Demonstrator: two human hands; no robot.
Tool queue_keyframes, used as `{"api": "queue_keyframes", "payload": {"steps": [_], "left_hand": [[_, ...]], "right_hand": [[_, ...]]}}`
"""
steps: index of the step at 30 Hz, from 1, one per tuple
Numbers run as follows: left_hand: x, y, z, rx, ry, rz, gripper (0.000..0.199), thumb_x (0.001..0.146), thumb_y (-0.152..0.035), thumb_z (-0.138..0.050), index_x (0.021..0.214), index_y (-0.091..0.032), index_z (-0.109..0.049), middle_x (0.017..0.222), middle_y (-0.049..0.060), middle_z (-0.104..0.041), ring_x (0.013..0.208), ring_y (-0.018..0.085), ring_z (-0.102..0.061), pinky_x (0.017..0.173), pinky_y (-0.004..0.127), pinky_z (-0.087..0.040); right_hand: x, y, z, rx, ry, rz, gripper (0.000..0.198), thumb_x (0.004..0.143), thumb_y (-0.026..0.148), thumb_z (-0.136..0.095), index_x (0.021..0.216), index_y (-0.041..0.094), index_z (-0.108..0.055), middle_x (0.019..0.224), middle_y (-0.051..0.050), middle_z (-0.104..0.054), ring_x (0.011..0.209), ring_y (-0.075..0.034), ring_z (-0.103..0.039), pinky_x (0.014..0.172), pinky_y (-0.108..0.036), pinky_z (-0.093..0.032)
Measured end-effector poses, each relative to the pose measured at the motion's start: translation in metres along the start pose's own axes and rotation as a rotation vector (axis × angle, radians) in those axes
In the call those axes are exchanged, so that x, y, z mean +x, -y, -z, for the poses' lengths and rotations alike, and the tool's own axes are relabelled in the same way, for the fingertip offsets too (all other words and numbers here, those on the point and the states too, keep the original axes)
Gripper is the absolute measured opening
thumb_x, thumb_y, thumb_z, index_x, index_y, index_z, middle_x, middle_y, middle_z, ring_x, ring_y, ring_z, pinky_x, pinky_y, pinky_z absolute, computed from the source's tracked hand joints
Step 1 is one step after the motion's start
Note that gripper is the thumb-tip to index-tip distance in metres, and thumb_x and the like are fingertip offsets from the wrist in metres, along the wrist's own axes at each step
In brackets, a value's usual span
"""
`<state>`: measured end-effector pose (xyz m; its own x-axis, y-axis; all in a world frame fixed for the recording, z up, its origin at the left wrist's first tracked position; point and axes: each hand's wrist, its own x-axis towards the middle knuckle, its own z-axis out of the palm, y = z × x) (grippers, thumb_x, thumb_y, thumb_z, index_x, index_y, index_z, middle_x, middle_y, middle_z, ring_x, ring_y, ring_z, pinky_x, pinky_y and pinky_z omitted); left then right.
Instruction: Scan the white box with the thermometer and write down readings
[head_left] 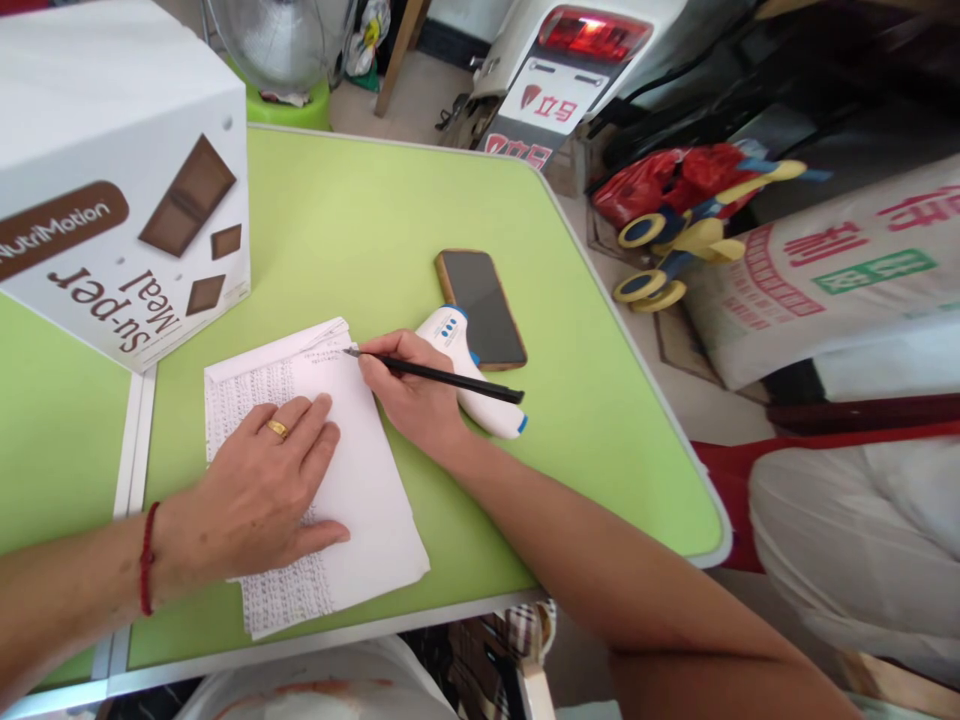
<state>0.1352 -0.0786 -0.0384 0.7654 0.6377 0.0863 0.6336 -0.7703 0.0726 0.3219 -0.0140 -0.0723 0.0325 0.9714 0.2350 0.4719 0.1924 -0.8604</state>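
Note:
A notebook [367,520] with a partly handwritten page lies on the green table. Flat across its left part rests my left hand [281,475], fingers stretched out, with a gold ring on one finger. My right hand [416,390] is closed around a black pen [450,377], whose tip is at the top right of the page near a few lines of writing. Just beyond that hand lies a white and blue handheld thermometer-like device [450,335], partly hidden by the hand and pen. A phone [482,305] in a brown case lies beside the device, screen up.
A large white NutriMotion box [127,190] stands on the green folding table [345,220] at the left. Past the far edge are a scooter's tail [570,70] and a lamp-like glass object [274,45]. Printed sacks [832,260] and a blue-yellow toy [675,250] lie to the right.

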Motion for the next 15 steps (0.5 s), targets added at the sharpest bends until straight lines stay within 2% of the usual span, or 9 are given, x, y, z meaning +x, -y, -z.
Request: {"api": "queue_keyframes", "payload": {"steps": [15], "left_hand": [[0.0005,0.0001,-0.0009,0.001,0.003,-0.001,0.071,0.080,-0.057,-0.059,0.120,0.001,-0.054,0.133,0.027,-0.046,0.114,0.037,-0.047,0.090,0.048,-0.041]], "right_hand": [[0.0006,-0.0003,0.0005,-0.066,0.021,0.055,0.004,0.074,0.019,-0.057,0.074,0.020,-0.061,0.063,0.002,-0.063,0.056,-0.011,-0.053,0.053,-0.026,-0.042]]}}
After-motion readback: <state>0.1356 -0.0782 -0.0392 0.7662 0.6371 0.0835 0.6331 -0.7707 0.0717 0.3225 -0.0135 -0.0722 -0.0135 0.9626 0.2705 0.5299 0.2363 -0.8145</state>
